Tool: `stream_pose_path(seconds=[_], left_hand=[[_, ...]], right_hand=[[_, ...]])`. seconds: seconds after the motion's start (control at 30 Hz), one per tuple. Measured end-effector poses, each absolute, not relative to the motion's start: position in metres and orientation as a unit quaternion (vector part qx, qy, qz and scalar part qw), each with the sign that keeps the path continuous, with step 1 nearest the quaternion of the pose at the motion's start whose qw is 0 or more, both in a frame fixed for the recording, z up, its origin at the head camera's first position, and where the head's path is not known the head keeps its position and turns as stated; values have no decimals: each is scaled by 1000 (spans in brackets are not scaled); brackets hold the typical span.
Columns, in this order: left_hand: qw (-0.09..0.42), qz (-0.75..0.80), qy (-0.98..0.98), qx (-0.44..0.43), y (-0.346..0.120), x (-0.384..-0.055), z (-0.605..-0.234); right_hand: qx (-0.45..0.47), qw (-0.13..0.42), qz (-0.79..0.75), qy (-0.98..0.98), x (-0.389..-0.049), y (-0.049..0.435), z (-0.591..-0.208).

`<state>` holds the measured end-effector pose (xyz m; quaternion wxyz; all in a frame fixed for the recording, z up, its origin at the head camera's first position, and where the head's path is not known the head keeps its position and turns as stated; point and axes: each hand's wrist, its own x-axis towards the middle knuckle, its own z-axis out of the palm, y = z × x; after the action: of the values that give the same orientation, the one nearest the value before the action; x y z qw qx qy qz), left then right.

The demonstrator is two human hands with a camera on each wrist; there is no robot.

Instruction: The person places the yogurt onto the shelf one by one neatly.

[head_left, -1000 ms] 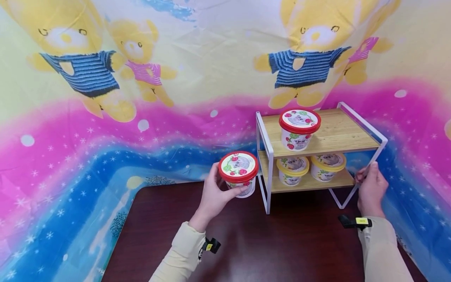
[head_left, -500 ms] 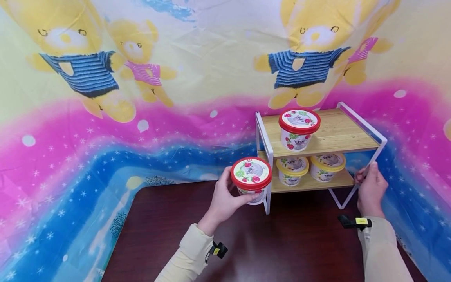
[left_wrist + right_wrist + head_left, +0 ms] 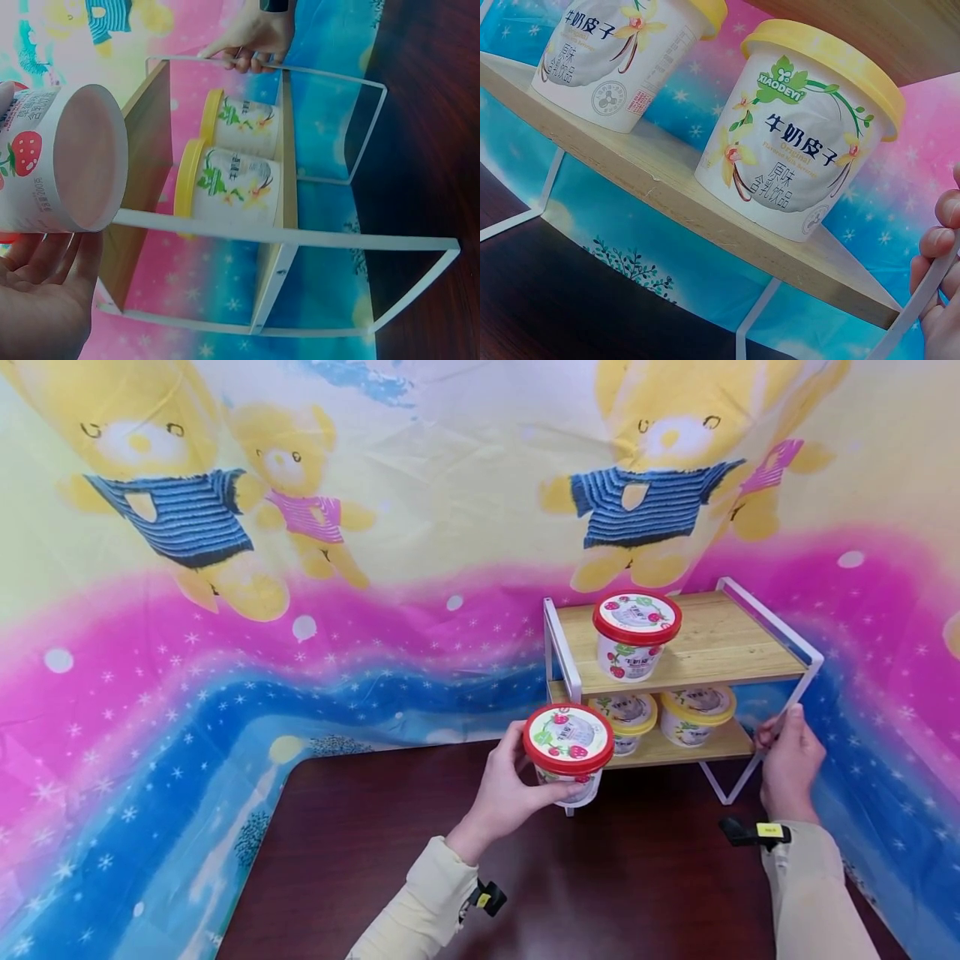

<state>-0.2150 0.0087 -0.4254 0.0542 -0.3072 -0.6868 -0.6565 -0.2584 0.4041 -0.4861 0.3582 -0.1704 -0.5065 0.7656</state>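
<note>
My left hand (image 3: 506, 793) grips a white tub with a red lid and strawberry print (image 3: 570, 752), held upright in the air before the left end of a two-tier shelf (image 3: 742, 635). In the left wrist view the tub's pale base (image 3: 91, 157) faces the camera. My right hand (image 3: 795, 760) holds the white metal frame (image 3: 922, 292) at the shelf's right end, its fingers curled around the bar. A second red-lidded tub (image 3: 633, 643) stands on the upper board, toward the left. Two yellow-lidded tubs stand side by side on the lower board, the right one (image 3: 795, 135) nearest my right hand.
The shelf stands on a dark reddish-brown table (image 3: 360, 860). Behind and beside it hangs a cloth backdrop (image 3: 450, 610) printed with bears and snowflakes. The shelf's left metal leg (image 3: 420, 292) reaches down to the table.
My left hand has carried the red-lidded tub rightward and slightly toward me, so it now partly covers the shelf's left end and the left yellow-lidded tub. My right hand has stayed put.
</note>
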Motion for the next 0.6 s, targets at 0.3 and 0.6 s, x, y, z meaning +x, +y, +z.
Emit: stream_pose_path(seconds=[0.3, 0.6], left_hand=[[39, -659, -682, -315, 21, -213, -425], [30, -659, -681, -319, 33, -211, -421]], right_hand=[[-171, 357, 767, -505, -257, 403, -485], [-187, 341, 767, -510, -259, 405, -485]])
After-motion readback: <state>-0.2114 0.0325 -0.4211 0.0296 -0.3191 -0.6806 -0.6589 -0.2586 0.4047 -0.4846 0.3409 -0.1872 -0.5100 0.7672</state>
